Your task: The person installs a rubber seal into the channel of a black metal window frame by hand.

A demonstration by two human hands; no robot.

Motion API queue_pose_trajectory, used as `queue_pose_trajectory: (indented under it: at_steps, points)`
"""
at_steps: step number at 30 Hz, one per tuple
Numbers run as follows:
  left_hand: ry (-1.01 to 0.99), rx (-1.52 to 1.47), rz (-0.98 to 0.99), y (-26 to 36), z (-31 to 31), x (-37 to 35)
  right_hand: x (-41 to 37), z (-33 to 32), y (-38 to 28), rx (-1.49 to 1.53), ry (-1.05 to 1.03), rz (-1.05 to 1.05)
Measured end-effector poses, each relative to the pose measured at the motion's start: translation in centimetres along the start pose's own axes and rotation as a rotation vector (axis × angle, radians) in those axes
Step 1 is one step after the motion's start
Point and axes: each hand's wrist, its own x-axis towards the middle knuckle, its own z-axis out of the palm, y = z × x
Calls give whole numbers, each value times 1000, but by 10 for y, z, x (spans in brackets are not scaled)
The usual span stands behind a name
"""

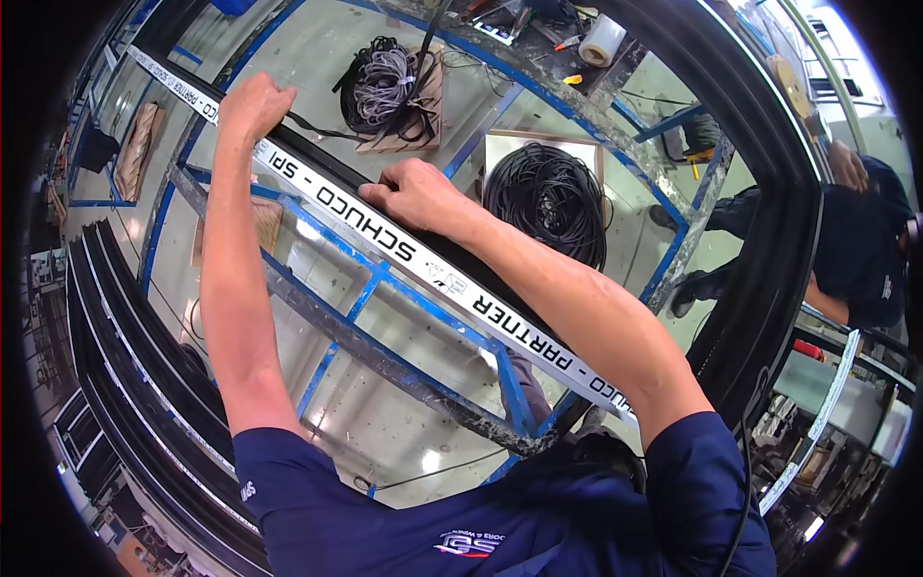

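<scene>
A long dark profile with a white printed strip point(336, 207) runs diagonally across the blue-framed stand. My left hand point(252, 108) is closed over the profile towards its upper left, its fingertips partly hidden. Farther along, my right hand point(413, 195) rests on the profile's far edge, fingers curled and pressed together at a thin black strip point(322, 133). That strip trails from the profile towards a bundle of black and grey cord point(385, 85). What lies under the fingers of either hand is too small to make out.
A large coil of black gasket point(546, 197) lies in a box below the stand's blue frame point(370, 288). Tools and a white roll point(602, 40) sit at the top. Another person point(860, 231) stands at the right. Dark profiles point(144, 356) are stacked at the left.
</scene>
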Motion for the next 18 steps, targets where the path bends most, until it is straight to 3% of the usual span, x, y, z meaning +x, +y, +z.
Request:
queue_pose_trajectory:
  at_steps: [5, 18]
  points:
    - [21, 18, 11, -2, -2, 3, -14, 0, 14, 51, 1, -77]
    - [12, 43, 17, -7, 4, 8, -139, -36, 60, 155, -19, 49]
